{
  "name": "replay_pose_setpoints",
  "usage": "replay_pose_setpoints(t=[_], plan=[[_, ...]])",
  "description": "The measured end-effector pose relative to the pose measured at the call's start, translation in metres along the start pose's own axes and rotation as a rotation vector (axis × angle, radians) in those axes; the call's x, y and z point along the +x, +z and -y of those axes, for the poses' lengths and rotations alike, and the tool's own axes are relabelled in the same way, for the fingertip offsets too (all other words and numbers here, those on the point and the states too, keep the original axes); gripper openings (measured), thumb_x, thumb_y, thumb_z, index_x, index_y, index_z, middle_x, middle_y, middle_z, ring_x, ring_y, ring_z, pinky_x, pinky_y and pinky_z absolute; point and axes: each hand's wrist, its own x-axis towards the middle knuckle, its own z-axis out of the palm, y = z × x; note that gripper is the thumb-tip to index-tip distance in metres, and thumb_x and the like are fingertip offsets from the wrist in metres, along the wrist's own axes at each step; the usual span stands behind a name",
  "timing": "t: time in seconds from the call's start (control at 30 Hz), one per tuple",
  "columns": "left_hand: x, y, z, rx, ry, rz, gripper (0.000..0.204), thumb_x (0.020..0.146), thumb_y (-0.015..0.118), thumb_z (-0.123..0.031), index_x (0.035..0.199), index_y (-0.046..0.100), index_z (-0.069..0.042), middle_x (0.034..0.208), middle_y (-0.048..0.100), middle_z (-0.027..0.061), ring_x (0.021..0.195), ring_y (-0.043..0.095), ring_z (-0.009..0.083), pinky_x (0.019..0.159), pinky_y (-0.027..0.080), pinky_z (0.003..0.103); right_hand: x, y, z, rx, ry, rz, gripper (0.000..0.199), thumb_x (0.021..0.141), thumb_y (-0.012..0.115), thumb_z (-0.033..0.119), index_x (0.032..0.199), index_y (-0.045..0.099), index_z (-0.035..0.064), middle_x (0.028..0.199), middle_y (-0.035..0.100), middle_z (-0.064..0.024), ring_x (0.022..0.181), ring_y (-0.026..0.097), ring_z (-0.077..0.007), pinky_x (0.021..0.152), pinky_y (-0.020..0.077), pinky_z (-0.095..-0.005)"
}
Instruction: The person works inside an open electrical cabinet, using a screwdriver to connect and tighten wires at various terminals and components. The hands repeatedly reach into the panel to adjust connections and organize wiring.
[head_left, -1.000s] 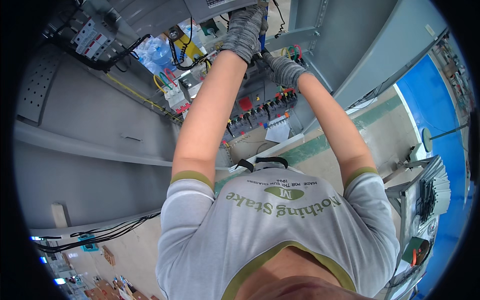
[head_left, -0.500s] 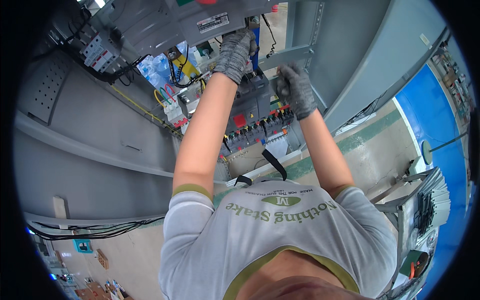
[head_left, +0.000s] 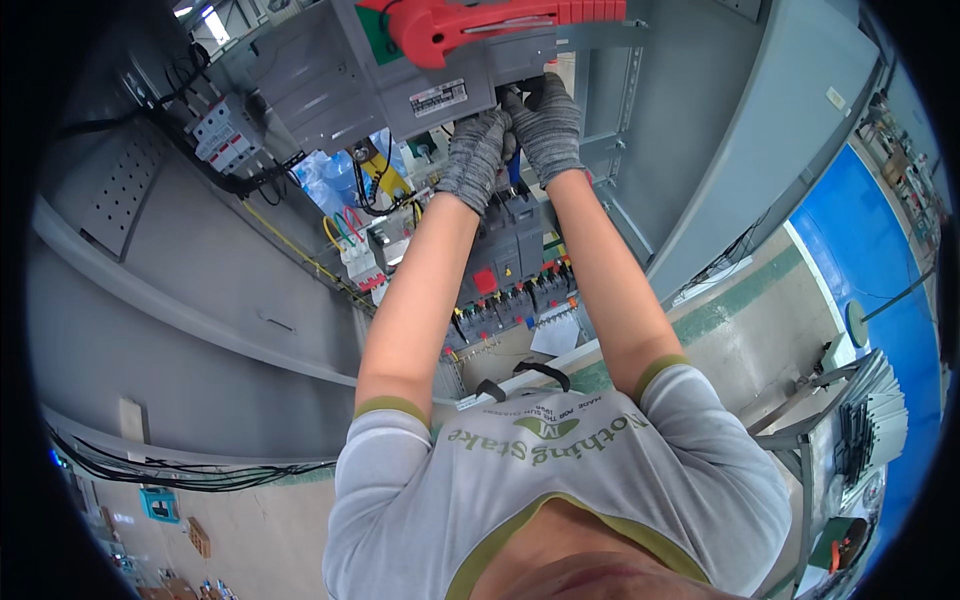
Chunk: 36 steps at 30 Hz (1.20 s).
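Observation:
Both my hands wear grey knit gloves and meet at the lower edge of a large grey switch unit [head_left: 340,75] with a red handle [head_left: 480,25]. My left hand [head_left: 478,150] is closed, its fingers curled beside the blue bar [head_left: 514,165]; what they grip is hidden. Against it from the right, my right hand [head_left: 548,125] has its fingers bent up under the unit's edge, closed around something too small to make out. Below the hands sits a dark grey breaker [head_left: 508,245] with a red patch. Beneath that runs a row of smaller breakers [head_left: 515,305] with coloured terminals.
Grey cabinet walls stand left [head_left: 200,290] and right [head_left: 745,150]. A red-and-white device [head_left: 228,138] with black cables hangs at the upper left. Coloured wires [head_left: 343,228] rise from a white terminal block. A metal rack [head_left: 830,430] of strips stands at the lower right.
My right hand has moved up and left to join my left hand under the switch unit. More of the red handle shows at the top as the view has shifted.

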Motion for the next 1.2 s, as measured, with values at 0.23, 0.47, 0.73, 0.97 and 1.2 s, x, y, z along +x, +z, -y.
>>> replay_pose_setpoints(t=[0.23,0.47,0.73,0.97,1.2], plan=[[0.002,0.001,-0.001,-0.043,-0.019,-0.015,0.017,0.079,0.057,-0.021,0.068,0.052,-0.009,0.048,0.048,0.0043,0.035,0.042,0.0165,0.033,0.033,0.03,0.001,0.005,0.001,0.161,0.037,0.004,0.049,0.071,0.069,0.018,0.112,0.049,-0.0011,0.098,0.065,-0.0169,0.092,0.063,-0.0296,0.08,0.0484,-0.0359],[-0.002,0.004,-0.004,-0.056,-0.039,0.015,0.011,0.079,0.057,-0.015,0.074,0.052,-0.008,0.048,0.047,0.0044,0.035,0.042,0.016,0.032,0.032,0.03,0.003,0.011,-0.012,0.16,0.074,-0.021,0.037,0.072,0.069,0.016,0.1,0.052,-0.0018,0.095,0.065,-0.0164,0.089,0.063,-0.0289,0.079,0.048,-0.0349],[0.006,0.001,0.002,-0.088,-0.037,0.036,0.012,0.08,0.057,-0.015,0.07,0.052,-0.009,0.048,0.048,0.0034,0.034,0.041,0.0154,0.032,0.032,0.028,0.008,0.018,-0.027,0.281,-0.016,-0.022,0.038,0.07,0.072,0.014,0.098,0.052,-0.0018,0.093,0.066,-0.0162,0.088,0.064,-0.028,0.078,0.0484,-0.0336],[-0.001,0.003,-0.004,-0.082,-0.091,-0.014,0.014,0.079,0.057,-0.018,0.07,0.052,-0.01,0.047,0.048,0.003,0.033,0.04,0.0156,0.032,0.032,0.028,0.01,0.023,-0.026,0.167,-0.019,-0.067,0.041,0.07,0.071,0.015,0.101,0.05,-0.002,0.093,0.065,-0.0166,0.086,0.064,-0.0284,0.077,0.0489,-0.034],[0.001,0.001,-0.002,-0.094,-0.113,-0.007,0.014,0.077,0.058,-0.019,0.068,0.052,-0.009,0.047,0.048,0.0044,0.034,0.041,0.0166,0.033,0.032,0.029,0.001,0.012,-0.007,0.128,0.028,-0.052,0.044,0.069,0.071,0.018,0.102,0.049,-0.0015,0.089,0.065,-0.0172,0.085,0.063,-0.0308,0.077,0.049,-0.036]])
